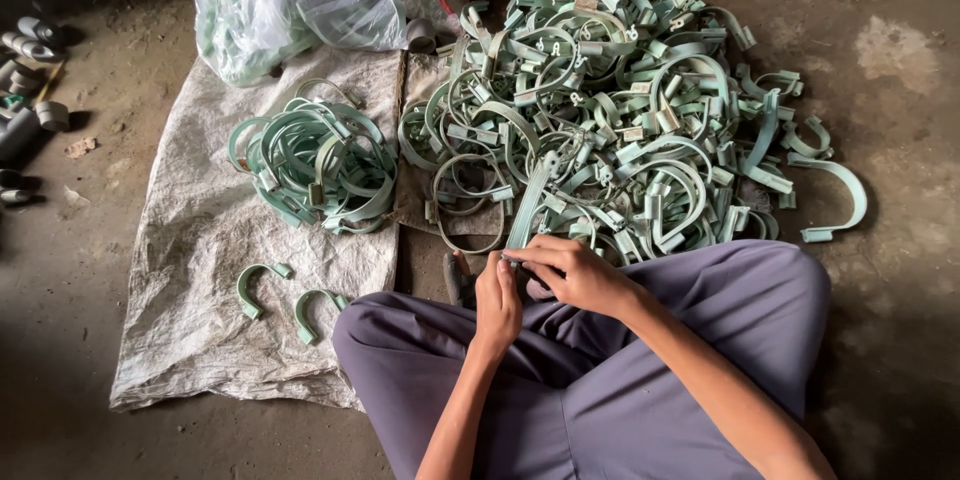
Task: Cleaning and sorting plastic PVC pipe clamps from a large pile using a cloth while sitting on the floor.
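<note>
Two clear plastic bags [300, 0] at the top, side by side on the floor, bulging with pale green clips; right one knotted with red. Beneath: flattened grey-white woven sack [200, 270].

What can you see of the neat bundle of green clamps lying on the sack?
The bundle of clamps is a stack of pale green, U-shaped bands, plastic by the look, each with squared tabs at its ends. They are nested into a rough ring and lie flat on the grey woven sack, left of the big loose pile. Neither hand touches it. Two single clamps lie apart below it.
</note>
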